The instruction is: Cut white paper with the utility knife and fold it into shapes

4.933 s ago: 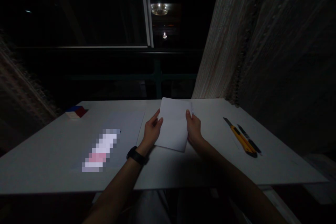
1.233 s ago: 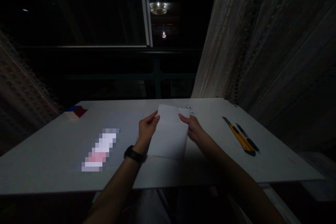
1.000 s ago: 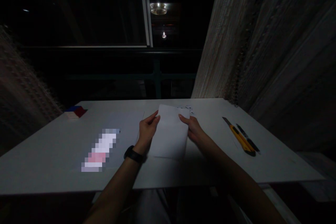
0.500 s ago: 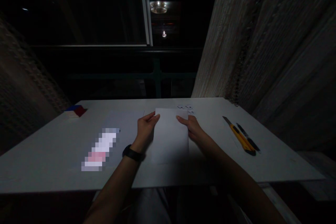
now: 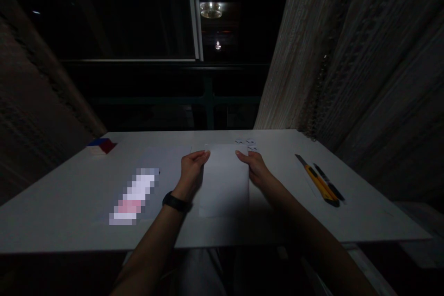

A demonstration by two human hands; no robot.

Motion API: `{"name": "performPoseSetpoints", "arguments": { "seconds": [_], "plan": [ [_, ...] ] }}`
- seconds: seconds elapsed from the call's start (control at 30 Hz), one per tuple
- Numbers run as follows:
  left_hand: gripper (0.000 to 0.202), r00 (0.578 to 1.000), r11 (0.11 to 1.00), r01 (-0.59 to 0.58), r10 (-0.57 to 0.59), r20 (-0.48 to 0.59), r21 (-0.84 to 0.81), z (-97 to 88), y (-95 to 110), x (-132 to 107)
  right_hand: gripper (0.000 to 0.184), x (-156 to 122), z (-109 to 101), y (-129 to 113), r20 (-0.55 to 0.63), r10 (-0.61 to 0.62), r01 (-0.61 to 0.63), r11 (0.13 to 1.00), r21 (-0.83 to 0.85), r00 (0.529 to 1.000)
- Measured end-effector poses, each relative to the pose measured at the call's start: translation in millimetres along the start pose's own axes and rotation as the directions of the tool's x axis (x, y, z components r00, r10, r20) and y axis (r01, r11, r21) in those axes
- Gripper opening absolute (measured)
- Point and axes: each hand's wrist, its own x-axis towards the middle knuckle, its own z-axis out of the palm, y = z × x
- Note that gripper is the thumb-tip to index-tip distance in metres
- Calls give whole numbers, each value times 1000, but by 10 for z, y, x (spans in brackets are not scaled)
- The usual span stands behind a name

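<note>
A white folded sheet of paper [image 5: 225, 180] lies flat on the white table [image 5: 69, 194] in front of me. My left hand [image 5: 191, 170], with a black watch on its wrist, pinches the paper's far left corner. My right hand [image 5: 253, 166] pinches the far right corner, thumb on top. Both hands are closed on the sheet's top edge.
A yellow utility knife [image 5: 317, 180] and a black pen [image 5: 329, 182] lie at the right. A second white sheet [image 5: 166, 162] and a blurred-out item [image 5: 133, 196] lie at the left, a red and blue block [image 5: 100, 145] at the far left corner. Small paper scraps [image 5: 245, 142] sit beyond the sheet. Curtains hang on both sides.
The sheet, held tilted up off the table before, has come down to lie flat on it. Both hands stay at its far corners and have sunk with it.
</note>
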Motion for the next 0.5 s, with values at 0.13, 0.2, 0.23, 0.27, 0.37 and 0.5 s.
{"name": "performPoseSetpoints", "arguments": {
  "seconds": [0.13,0.2,0.23,0.27,0.37,0.5],
  "plan": [
    [30,999,999,13,-11,43,-44,-29,-50,27,26,25,-22,5,-10,5,-4,999,38,1000],
    [28,998,998,26,-23,57,-64,-33,-68,33,27,41,-30,9,-11,-1,2,998,58,1000],
    [27,998,997,31,-26,62,-77,-31,-71,32,26,50,-34,10,-22,-8,10,998,67,1000],
    [26,997,995,36,-30,68,-92,-27,-72,30,26,59,-37,12,-36,-14,16,997,77,999],
    [26,996,990,54,-46,70,-127,-9,-60,17,26,90,-42,20,-85,-20,29,994,103,996],
    [27,997,989,73,-67,48,-130,-1,-45,10,28,108,-39,21,-78,-32,43,989,138,996]
  ]
}}
